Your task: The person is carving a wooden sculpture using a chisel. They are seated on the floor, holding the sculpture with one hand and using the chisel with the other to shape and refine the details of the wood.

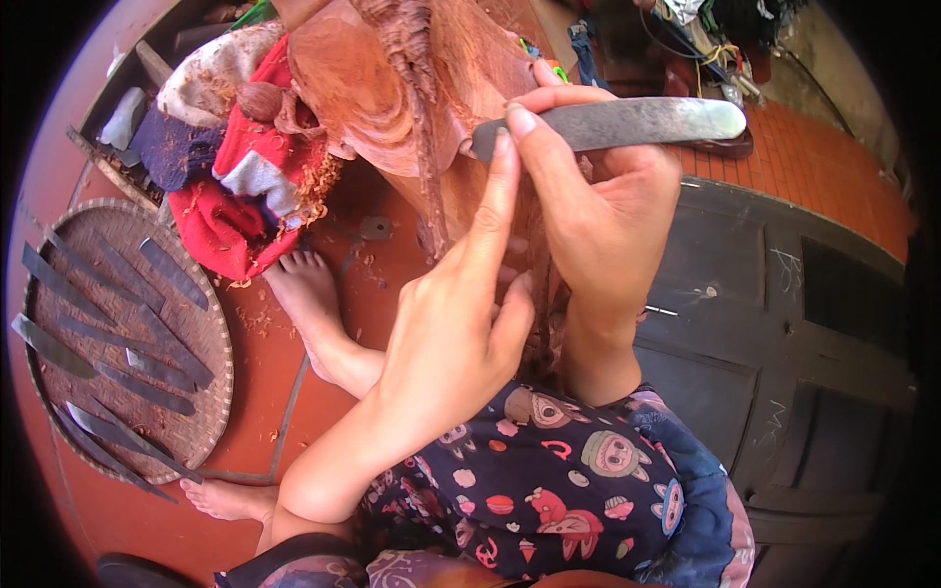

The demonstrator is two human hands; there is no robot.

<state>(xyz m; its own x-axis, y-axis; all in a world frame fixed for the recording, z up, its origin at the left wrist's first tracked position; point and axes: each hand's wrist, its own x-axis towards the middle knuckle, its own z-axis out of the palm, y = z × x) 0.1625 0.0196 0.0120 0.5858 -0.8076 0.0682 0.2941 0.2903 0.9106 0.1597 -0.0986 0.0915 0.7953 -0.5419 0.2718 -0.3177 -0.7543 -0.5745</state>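
A flat, handleless metal carving chisel point(642, 124), dark grey with a pale, rounded right end, lies level in front of the carved wood. My right hand point(608, 216) pinches it near its left half, between thumb and fingers. My left hand point(446, 309) has its index finger stretched up to the chisel's left end, the tip touching or right beside it; the other fingers are partly curled and seem to hold nothing. Behind both hands stands a large reddish-brown wood carving point(368, 93) with curved, grooved surfaces.
On the floor at left, a round woven tray point(211, 431) holds several dark flat blades point(127, 279). Beyond it lies a pile of red, navy and white cloths point(230, 157) with wood shavings. Dark panelled doors point(725, 314) lie at right. My bare feet point(309, 304) rest on red tiles.
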